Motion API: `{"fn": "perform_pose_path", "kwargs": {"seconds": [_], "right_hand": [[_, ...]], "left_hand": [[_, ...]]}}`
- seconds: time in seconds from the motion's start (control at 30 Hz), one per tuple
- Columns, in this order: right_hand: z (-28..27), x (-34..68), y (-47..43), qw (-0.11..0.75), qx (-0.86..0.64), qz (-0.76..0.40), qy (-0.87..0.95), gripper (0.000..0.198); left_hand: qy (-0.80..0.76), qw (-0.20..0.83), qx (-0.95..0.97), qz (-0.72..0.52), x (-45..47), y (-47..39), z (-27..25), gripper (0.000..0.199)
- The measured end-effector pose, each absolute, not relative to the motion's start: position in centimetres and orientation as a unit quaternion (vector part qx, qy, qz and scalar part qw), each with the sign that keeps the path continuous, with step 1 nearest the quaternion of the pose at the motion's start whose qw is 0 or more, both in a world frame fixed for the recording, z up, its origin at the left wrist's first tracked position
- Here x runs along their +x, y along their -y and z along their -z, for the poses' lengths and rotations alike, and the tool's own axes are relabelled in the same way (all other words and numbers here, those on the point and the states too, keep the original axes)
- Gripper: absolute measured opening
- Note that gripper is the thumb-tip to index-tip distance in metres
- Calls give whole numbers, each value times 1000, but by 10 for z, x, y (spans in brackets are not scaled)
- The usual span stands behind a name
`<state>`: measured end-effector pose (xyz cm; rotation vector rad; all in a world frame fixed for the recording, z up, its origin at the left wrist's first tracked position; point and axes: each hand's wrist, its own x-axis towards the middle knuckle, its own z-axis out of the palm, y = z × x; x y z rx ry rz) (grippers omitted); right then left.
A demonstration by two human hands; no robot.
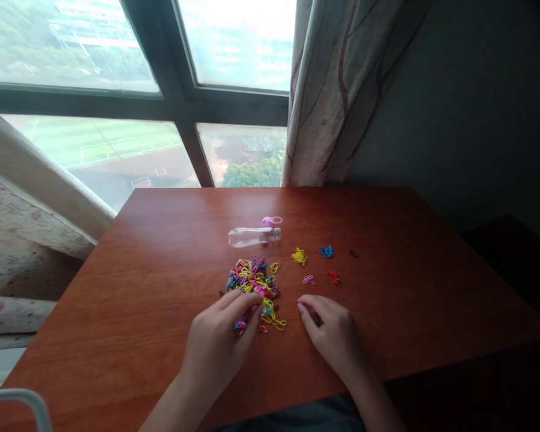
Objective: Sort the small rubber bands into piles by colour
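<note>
A heap of small rubber bands (252,276) in mixed colours lies on the table, partly hidden by my left hand (222,327). That hand hovers at the heap's near side, thumb and fingers curled towards each other among the bands; whatever they hold is hidden. To the right of the heap, my right hand (330,327) has thumb and fingertips pressed together low over the wood, and I cannot make out anything in them. Beyond it lie small groups of yellow bands (299,257), blue bands (326,252), pink bands (309,279) and red bands (333,277), plus a dark band (353,254).
Behind the heap a clear bottle (247,237) lies on its side, uncapped, beside a pink cap with a loop (269,222). The brown wooden table (162,240) reaches to a window with curtains (328,90). A pale curved rail (18,393) shows at lower left.
</note>
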<state>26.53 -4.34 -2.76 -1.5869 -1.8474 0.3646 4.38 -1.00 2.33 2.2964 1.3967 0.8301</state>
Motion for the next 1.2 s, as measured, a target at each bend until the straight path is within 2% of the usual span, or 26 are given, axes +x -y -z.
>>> {"fn": "perform_pose_path", "kwargs": {"seconds": [0.27,0.53,0.83,1.03,1.2], "right_hand": [[29,265,43,340,-603,-143,707,16],[30,266,43,353,-600,-148,703,17],[28,266,43,346,-603,-156,702,17],[29,265,44,327,-604,-149,712,17],[29,263,46,307,-603,-125,725,17]], "left_hand": [[-431,111,886,-129,107,-72,-56,21],[-417,112,898,-87,134,-112,-36,13],[-447,124,876,-135,93,-78,-47,19],[-462,191,828,-254,54,-21,-34,15],[-456,174,810,-324,31,21,-17,15]]}}
